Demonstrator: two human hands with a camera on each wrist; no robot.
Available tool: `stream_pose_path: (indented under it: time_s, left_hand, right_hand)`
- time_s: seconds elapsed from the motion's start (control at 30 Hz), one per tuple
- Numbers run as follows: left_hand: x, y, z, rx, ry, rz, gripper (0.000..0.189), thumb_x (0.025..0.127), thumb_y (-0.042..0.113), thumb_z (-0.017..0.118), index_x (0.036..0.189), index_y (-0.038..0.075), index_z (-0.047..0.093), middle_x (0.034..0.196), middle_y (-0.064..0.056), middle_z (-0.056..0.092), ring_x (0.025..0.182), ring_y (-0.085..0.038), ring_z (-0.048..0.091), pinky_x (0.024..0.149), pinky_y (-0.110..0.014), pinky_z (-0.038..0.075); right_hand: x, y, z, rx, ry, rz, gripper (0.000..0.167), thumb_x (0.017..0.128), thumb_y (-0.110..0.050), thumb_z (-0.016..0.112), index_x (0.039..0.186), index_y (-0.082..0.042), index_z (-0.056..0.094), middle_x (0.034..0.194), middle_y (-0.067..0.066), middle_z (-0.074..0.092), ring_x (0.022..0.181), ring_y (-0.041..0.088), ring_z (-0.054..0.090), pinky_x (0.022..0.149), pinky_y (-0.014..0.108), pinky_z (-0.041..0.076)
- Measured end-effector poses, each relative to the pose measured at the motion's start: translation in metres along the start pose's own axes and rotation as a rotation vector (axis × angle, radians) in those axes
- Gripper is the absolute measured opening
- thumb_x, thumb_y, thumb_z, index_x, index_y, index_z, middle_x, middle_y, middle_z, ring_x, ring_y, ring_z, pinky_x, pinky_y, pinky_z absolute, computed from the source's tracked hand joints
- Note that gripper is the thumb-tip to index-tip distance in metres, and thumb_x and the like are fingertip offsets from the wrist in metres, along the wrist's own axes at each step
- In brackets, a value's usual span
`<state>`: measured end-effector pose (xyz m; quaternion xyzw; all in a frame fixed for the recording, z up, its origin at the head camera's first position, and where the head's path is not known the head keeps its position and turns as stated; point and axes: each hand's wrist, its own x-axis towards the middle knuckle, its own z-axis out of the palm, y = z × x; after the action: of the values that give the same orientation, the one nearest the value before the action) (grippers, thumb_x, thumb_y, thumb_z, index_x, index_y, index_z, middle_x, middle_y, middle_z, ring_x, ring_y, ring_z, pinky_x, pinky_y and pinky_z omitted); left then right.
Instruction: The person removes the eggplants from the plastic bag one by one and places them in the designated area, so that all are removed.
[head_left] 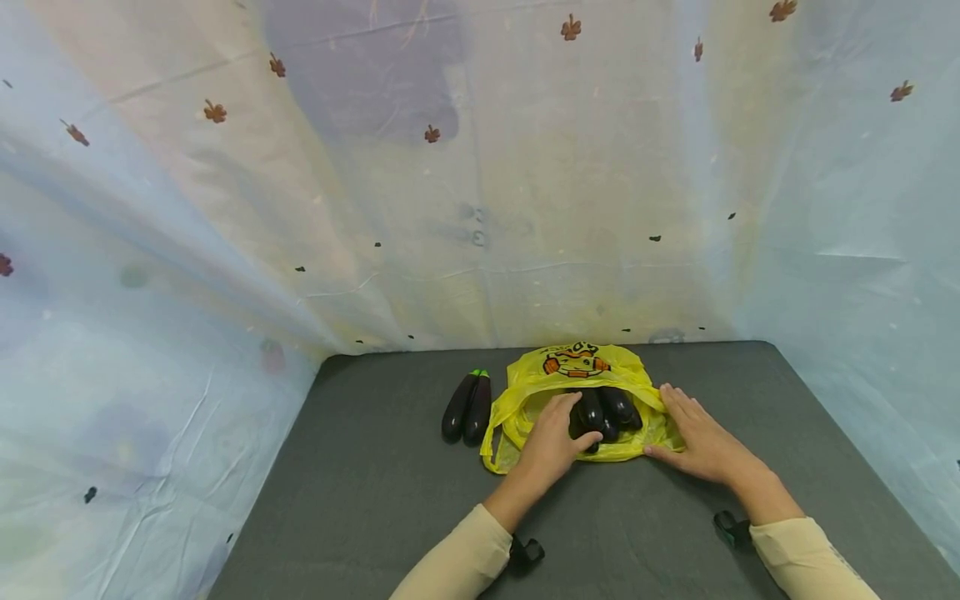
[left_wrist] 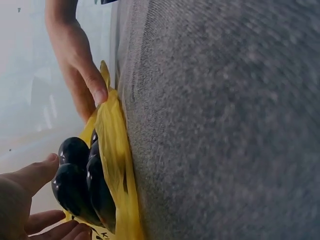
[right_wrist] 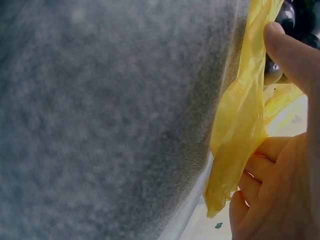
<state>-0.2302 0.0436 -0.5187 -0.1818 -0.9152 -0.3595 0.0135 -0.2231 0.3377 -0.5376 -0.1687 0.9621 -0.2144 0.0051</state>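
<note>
A yellow plastic bag [head_left: 517,398] lies on its side with its mouth toward me. Several dark, glossy eggplants [head_left: 617,406] show inside the mouth, bunched together. My left hand [head_left: 551,442] reaches in at the left of the mouth, thumb and fingers spread apart beside the eggplants. In the left wrist view the thumb tip comes right up to one eggplant [left_wrist: 71,187], the fingers below it. My right hand [head_left: 701,437] holds the bag's right edge; in the right wrist view its thumb rests at the rim and its fingers lie along the bag's outer side.
Two more eggplants [head_left: 467,407] with green tops lie side by side just left of the bag. The grey table [head_left: 360,492] meets pale patterned sheeting [head_left: 480,208] at the back and sides. Dark straps [head_left: 525,552] hang at both wrists.
</note>
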Motion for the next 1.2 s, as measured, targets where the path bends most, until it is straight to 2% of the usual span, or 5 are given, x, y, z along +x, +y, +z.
stream_pose_path:
  time_s: [0.23,0.63,0.93,1.2]
  left_hand:
    - [0.0027,0.0008,0.0049,0.04,0.009,-0.005,0.075,0.097,0.043,0.081,0.161,0.017,0.051,0.159,-0.006,0.053,0.142,-0.024,0.057,0.109,-0.041,0.055]
    - [0.0053,0.0024,0.0088,0.057,0.026,0.012,0.071,0.098,0.037,0.081,0.159,0.015,0.052,0.157,-0.008,0.053,0.139,-0.024,0.058,0.107,-0.039,0.057]
    - [0.0051,0.0032,0.0074,0.018,0.026,0.007,0.067,0.1,0.031,0.081,0.159,0.014,0.053,0.156,-0.009,0.056,0.138,-0.025,0.06,0.107,-0.04,0.057]
    - [0.0041,0.0014,0.0044,-0.012,-0.01,-0.019,0.067,0.102,0.031,0.078,0.161,0.016,0.051,0.159,-0.008,0.055,0.144,-0.025,0.056,0.112,-0.043,0.053]
  right_hand:
    - [0.0,-0.0009,0.0003,-0.006,0.007,-0.003,0.113,0.097,-0.058,0.075,0.169,0.005,0.016,0.172,0.034,0.018,0.157,0.057,0.019,0.129,0.066,0.015]
    - [0.0012,-0.0012,0.0006,-0.002,-0.003,0.009,0.113,0.096,-0.058,0.076,0.169,0.007,0.018,0.173,0.034,0.017,0.157,0.057,0.018,0.128,0.067,0.015]
    - [0.0019,-0.0007,0.0006,-0.005,-0.005,0.008,0.113,0.097,-0.058,0.075,0.168,0.007,0.018,0.173,0.034,0.017,0.157,0.058,0.018,0.128,0.068,0.016]
    - [0.0012,0.0018,0.0004,0.006,-0.011,0.014,0.113,0.097,-0.058,0.075,0.17,0.004,0.016,0.173,0.034,0.017,0.158,0.057,0.017,0.128,0.067,0.015]
